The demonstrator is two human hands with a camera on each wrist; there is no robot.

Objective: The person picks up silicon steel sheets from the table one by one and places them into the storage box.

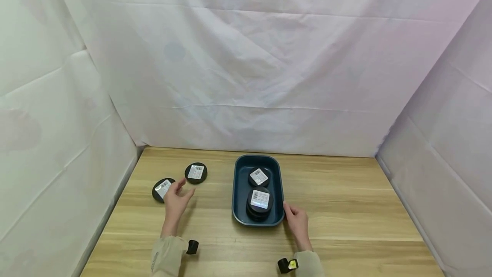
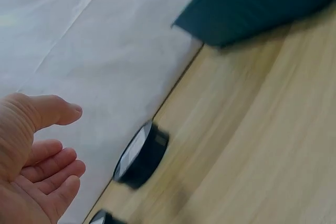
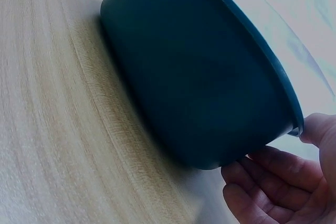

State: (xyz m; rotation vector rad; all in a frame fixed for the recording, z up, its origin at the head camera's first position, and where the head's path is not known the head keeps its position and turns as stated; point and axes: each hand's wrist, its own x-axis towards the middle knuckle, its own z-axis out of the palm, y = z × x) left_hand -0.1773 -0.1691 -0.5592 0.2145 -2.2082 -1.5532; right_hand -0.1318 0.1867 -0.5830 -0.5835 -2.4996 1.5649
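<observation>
Left hand [image 1: 177, 203] is hovering by two labelled black discs [image 1: 196, 173]; right hand [image 1: 297, 223] is holding the right rim of a blue tray [image 1: 240, 191]; more labelled discs [image 1: 259, 200] are lying inside;

tray [image 3: 194, 72]: smooth plastic | disc labels [image 1: 259, 199]: glossy | tabletop [image 1: 346, 208]: wood-grained | backdrop [image 1: 269, 76]: creased cloth

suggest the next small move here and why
I'd probably ease the left grip slightly forward and take the farther loose, barcode-labelled black disc: it looks open, empty and close to that disc. Similar discs already lie in the blue-green tray, whose edge the right grip holds, so this one likely belongs there too.
</observation>
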